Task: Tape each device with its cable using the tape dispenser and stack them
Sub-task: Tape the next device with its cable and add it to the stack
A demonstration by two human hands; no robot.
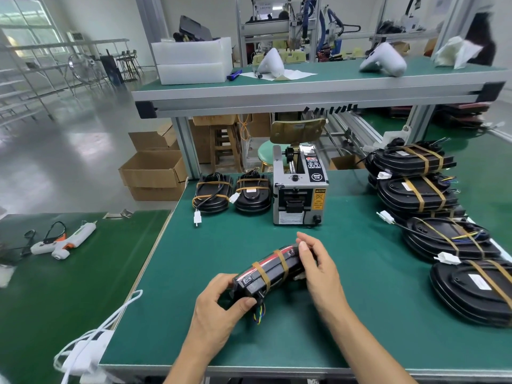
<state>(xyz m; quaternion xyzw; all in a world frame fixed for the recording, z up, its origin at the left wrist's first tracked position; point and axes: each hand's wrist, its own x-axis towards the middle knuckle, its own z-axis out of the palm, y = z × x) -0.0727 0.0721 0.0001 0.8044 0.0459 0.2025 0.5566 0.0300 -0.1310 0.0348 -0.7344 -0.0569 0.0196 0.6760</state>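
Near the table's front edge, my left hand (219,306) and right hand (318,270) grip the taped device (267,273) by its ends; rigid, likely hefty, so I'd hold the shell, not wires. Tape dispenser (299,189) stands beyond.

Green-topped bench (277,342) under an aluminium-framed upper shelf (304,90); glossy grey floor (69,151) — bright windows (25,20) at left, open cardboard boxes (155,170), a wooden stool (224,145).

Counts: taped devices, seven — one held at 6 o'clock (270,273), two at 11 (212,196) (253,196), four at 3 (410,159) (415,194) (448,239) (473,292). One tape dispenser (300,187). One glue gun (68,241) at 9. Two hands (219,309) (318,267).
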